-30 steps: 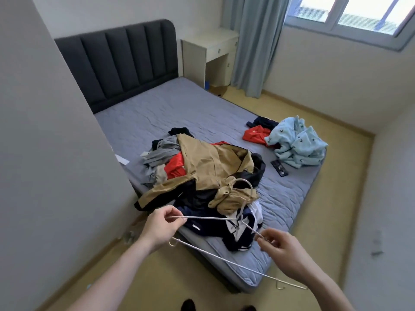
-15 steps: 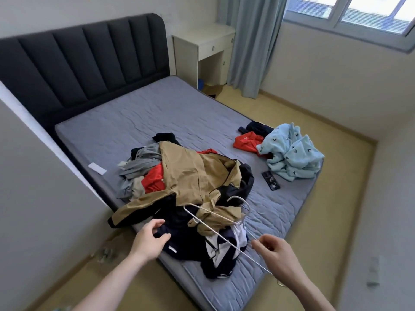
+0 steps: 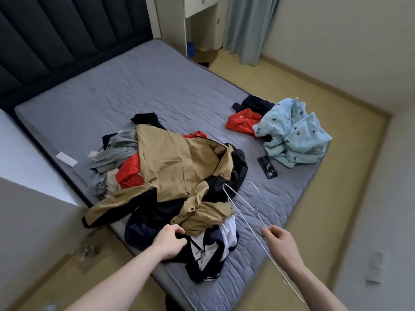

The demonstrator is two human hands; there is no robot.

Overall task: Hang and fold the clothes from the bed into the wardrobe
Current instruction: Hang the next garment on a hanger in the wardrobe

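A heap of clothes lies near the foot of the grey bed, topped by a tan and black jacket over red, grey, dark and white garments. My left hand reaches into the near edge of the heap, its fingers curled on dark fabric just below the tan sleeve. My right hand pinches a thin white wire hanger, which slants from the jacket down past my wrist. A smaller pile sits at the bed's right edge: a light blue patterned garment with a red one and a dark one beside it.
A black phone lies on the mattress between the two piles. The dark padded headboard stands at the far left, a white desk and grey curtain behind. Yellowish floor surrounds the bed; a pale wall panel is at my left.
My left hand let go of the hanger and moved down to the clothes at the heap's edge. The right hand keeps the hanger, now swung to the right. The view moved closer to the bed.
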